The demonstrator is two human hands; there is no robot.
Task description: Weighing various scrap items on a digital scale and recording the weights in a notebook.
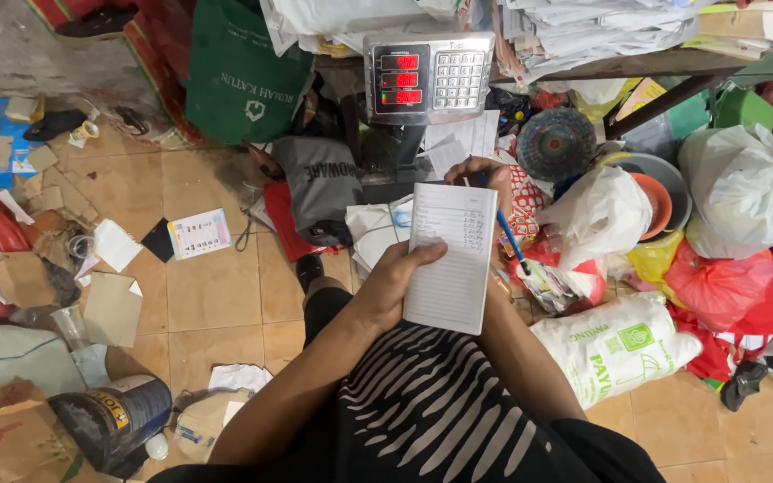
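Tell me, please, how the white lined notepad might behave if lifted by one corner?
The white lined notepad would probably flop; it looks thin. It seems light: the left hand holds it by one edge. Its pages may fan open.

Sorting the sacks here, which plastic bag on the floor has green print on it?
The white printed sack lying on its side nearest the right hand, below the plain white, red and yellow bags.

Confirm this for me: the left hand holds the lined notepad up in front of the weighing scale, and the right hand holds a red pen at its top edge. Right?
Not quite. The pen is blue, not red, as the head view shows. The rest stands: the left hand holds the lined notepad up in front of the weighing scale, and the right hand holds the pen at its top edge.
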